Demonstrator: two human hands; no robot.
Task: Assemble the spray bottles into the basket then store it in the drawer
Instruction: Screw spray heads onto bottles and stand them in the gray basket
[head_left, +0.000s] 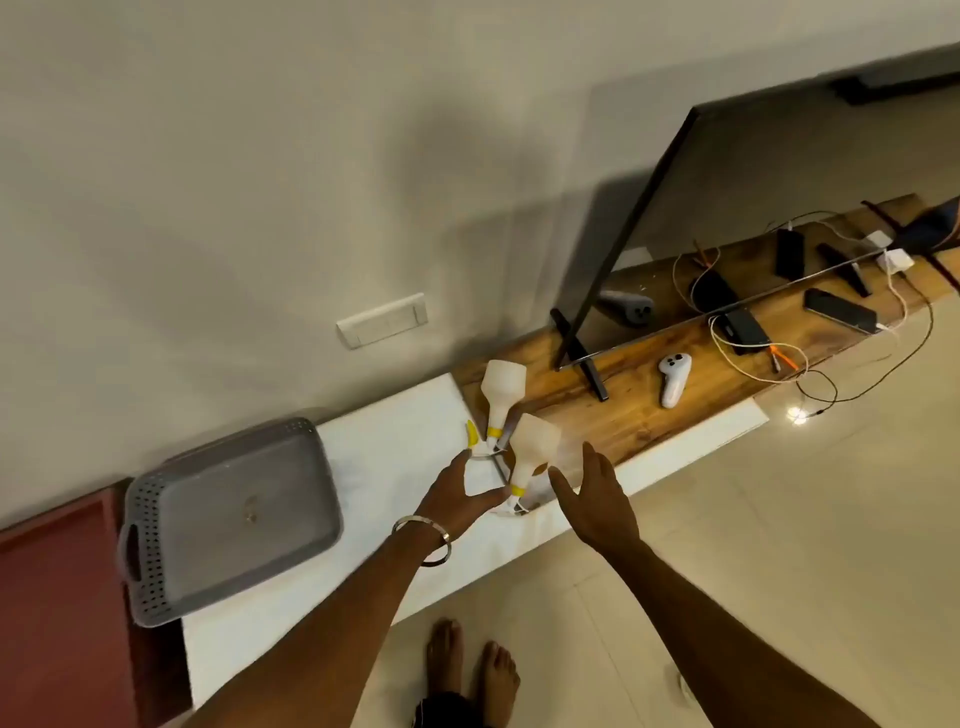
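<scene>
Left hand (465, 491): closed around the spray heads of two spray bottles, fingers wrapped over the white trigger parts; a metal bangle (422, 540) sits on the wrist.
Right hand (597, 496): spread open, fingers apart and slightly curled, palm turned toward the nearer bottle; it holds nothing, and whether a fingertip touches the bottle I cannot tell.
Far spray bottle (501, 392): translucent white, yellow collar and yellow trigger tip, held head down with its base tilted up and away from the person, above the white counter.
Near spray bottle (530, 452): same kind, yellow collar, also head down, just beside the far spray bottle and between the two hands.
Basket (228, 514): grey, perforated walls, a cut-out handle in its near left wall; it stands on the white counter, well to the left of the left hand, with nothing clear inside it.
White counter (395, 457): long surface along the wall; the basket overhangs its left end, where a dark red surface (57, 613) begins.
Wooden top (623, 379): continues from the right end of the white counter, carrying a white controller (674, 378), tangled cables and a dark phone (839, 310).
Television (779, 202): large dark screen standing on the wooden top, well to the right of the bottles.
Bare feet (472, 660): on the tiled floor, below the counter edge.
</scene>
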